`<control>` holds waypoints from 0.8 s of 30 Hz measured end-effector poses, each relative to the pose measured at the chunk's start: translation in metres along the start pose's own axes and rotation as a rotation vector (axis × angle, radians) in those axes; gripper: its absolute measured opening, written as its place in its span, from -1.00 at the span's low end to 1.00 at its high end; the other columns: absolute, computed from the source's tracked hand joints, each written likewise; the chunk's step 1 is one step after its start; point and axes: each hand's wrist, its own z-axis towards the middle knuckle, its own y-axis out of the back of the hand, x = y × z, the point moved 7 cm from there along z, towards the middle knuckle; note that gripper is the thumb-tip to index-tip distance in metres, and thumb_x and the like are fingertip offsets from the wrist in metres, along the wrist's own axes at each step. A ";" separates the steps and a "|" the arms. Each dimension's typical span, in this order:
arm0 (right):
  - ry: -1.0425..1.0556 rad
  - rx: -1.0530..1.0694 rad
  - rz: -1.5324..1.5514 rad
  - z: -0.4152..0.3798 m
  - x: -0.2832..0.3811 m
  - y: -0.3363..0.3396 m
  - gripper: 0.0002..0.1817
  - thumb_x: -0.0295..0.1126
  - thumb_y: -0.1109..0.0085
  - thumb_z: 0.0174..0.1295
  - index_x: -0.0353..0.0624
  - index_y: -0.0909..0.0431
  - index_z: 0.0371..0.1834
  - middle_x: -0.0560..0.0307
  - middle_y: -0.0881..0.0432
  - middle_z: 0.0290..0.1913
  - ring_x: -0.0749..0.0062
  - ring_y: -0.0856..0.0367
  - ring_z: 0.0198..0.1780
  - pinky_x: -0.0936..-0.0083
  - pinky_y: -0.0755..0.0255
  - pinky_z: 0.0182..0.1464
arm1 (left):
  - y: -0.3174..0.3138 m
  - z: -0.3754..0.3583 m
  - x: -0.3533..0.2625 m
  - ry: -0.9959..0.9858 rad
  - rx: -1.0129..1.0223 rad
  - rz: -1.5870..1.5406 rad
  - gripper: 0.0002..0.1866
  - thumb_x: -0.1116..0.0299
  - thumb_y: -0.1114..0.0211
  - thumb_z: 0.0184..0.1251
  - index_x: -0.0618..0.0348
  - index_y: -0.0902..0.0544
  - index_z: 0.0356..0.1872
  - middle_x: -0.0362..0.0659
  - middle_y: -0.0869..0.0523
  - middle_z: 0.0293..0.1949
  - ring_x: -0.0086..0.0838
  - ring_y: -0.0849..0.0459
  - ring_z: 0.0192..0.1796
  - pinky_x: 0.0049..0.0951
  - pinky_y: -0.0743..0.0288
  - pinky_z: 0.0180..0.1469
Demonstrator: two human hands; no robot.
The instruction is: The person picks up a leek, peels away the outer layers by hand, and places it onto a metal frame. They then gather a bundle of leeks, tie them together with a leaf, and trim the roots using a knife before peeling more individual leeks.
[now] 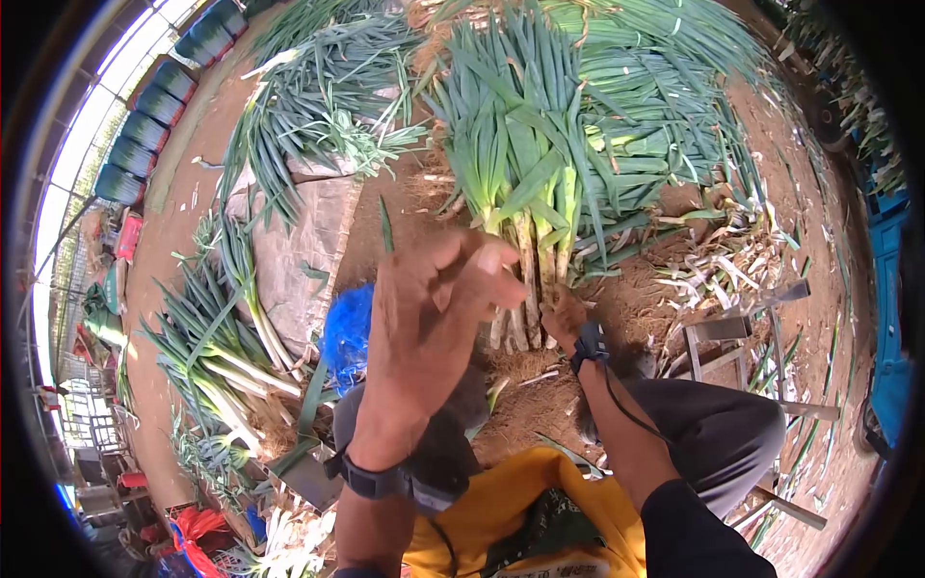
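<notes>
A bunch of leeks (520, 144) lies in front of me on the soil, green leaves pointing away and pale root ends towards me. My right hand (565, 316) is closed on the lower stalks at the right side of this bunch. Raised nearer the camera, my left hand (424, 313) has its fingers loosely curled, with a gap to the thumb and nothing visible in it. It covers part of the bunch's left stalks. Dark bands circle both wrists.
More leeks (207, 356) lie at the left beside a brown sheet (299, 231). A blue plastic bag (349, 332) sits near my left wrist. Stacked leek bundles (646, 106) fill the far right. Peelings (718, 275) and a metal-framed stool (723, 332) are at the right.
</notes>
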 end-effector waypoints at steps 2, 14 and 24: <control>-0.059 0.053 0.010 0.007 -0.003 -0.013 -0.66 -0.20 -0.30 0.25 -0.13 -0.65 0.01 0.06 -0.71 -0.21 0.25 -0.64 -0.21 0.28 -0.52 -0.15 | 0.001 0.003 0.003 0.005 -0.014 -0.026 -0.62 0.17 -0.13 0.57 0.36 -0.67 -0.12 -0.12 -0.74 -0.40 -0.55 -0.67 -0.32 -0.54 -0.48 -0.21; -0.573 0.131 0.841 0.018 0.012 0.029 -0.51 -0.33 -0.44 0.12 -0.29 -0.50 0.08 -0.03 -0.64 -0.11 0.45 -0.63 -0.13 0.47 -0.51 -0.08 | 0.003 0.011 0.000 -0.030 -0.020 -0.013 -0.66 0.21 -0.14 0.56 0.36 -0.67 -0.16 -0.12 -0.75 -0.41 -0.54 -0.71 -0.31 -0.55 -0.51 -0.25; -0.351 0.096 1.136 0.005 0.136 0.178 -0.77 -0.34 -0.23 0.39 -0.07 -0.42 0.00 0.38 -0.39 -0.47 0.69 -0.33 -0.58 0.64 -0.20 -0.60 | -0.016 0.007 0.002 -0.031 0.026 -0.134 -0.66 0.23 -0.15 0.55 0.38 -0.67 -0.16 -0.09 -0.76 -0.37 -0.53 -0.72 -0.30 -0.54 -0.53 -0.25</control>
